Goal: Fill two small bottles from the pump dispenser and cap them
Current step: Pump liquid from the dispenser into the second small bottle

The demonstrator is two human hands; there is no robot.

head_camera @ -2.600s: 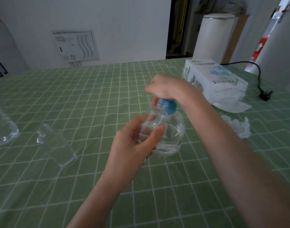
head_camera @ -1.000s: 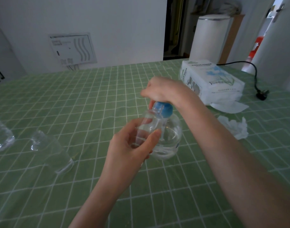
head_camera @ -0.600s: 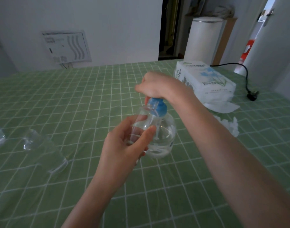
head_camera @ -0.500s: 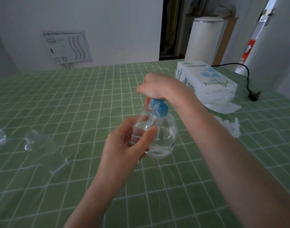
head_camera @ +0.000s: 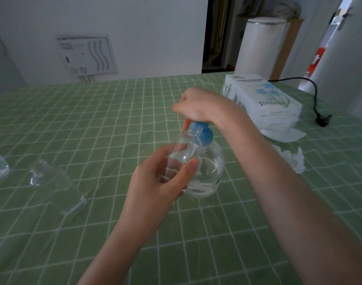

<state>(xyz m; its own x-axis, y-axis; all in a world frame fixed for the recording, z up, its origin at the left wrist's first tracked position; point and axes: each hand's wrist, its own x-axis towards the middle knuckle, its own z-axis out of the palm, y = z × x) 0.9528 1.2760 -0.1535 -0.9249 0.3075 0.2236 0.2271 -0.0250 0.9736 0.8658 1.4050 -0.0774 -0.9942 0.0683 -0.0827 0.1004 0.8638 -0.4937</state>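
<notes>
Centre frame: my left hand [head_camera: 161,188] is wrapped around a small bottle [head_camera: 182,153], thumb and fingers curled on its body, with the neck tilted up against the blue collar [head_camera: 204,136] of the pump dispenser [head_camera: 208,169]. My right hand [head_camera: 198,105] is curled over the dispenser's top; the pump head is hidden under it. A second bottle [head_camera: 54,182] lies on its side on the tabletop [head_camera: 93,120], lower left. The tissue pack [head_camera: 260,95] is upper right.

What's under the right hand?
The blue plastic pump collar of the round clear dispenser bottle shows below the right hand. The pump head itself is covered by its fingers.
</notes>
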